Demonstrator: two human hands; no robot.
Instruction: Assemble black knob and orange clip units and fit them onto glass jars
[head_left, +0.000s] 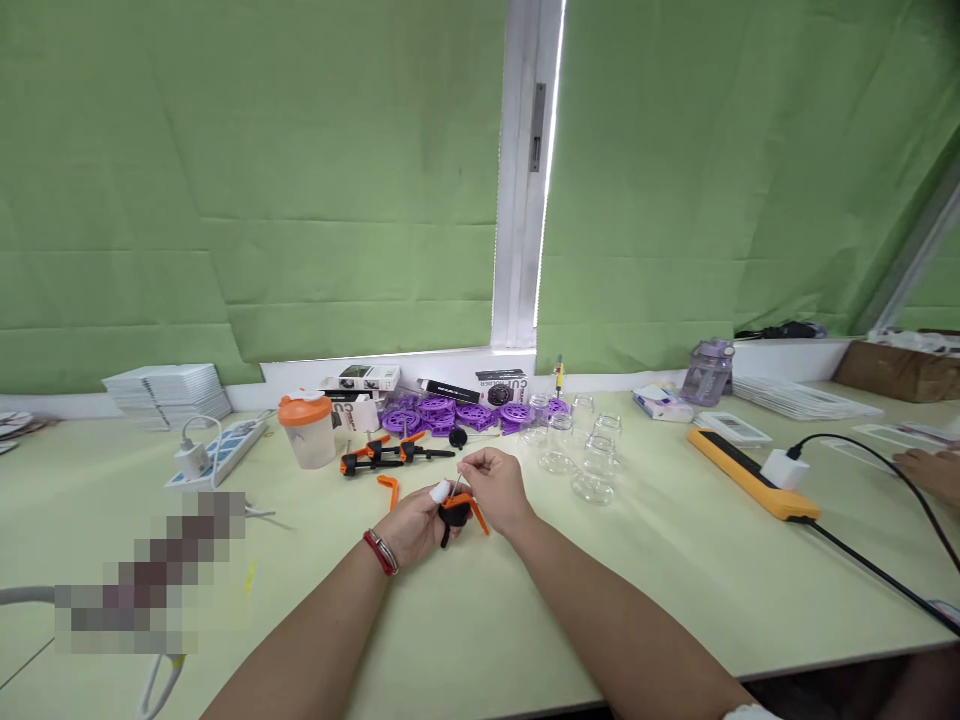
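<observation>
My left hand (420, 522) is closed around a small black-and-orange clamp (454, 512), low over the table in front of me. Between the thumb and fingers of my right hand (495, 490) is a thin metal rod (456, 484), perhaps a hex key. Its lower end meets the top of the clamp; the tip is hidden. One orange arm of the clamp slants out beneath my right hand. A loose orange bent piece (388, 490) lies just beyond my left hand. Farther back, several similar black-and-orange clamps (375, 456) lie in a row.
Purple plastic rings (450, 414) are heaped at the back near printed boxes (367, 378). Glass jars (596, 470) stand to the right, an orange-lidded cup (309, 430) to the left. A yellow power strip (742, 475) trails its cable rightward. Another person's hand (930, 472) shows at far right.
</observation>
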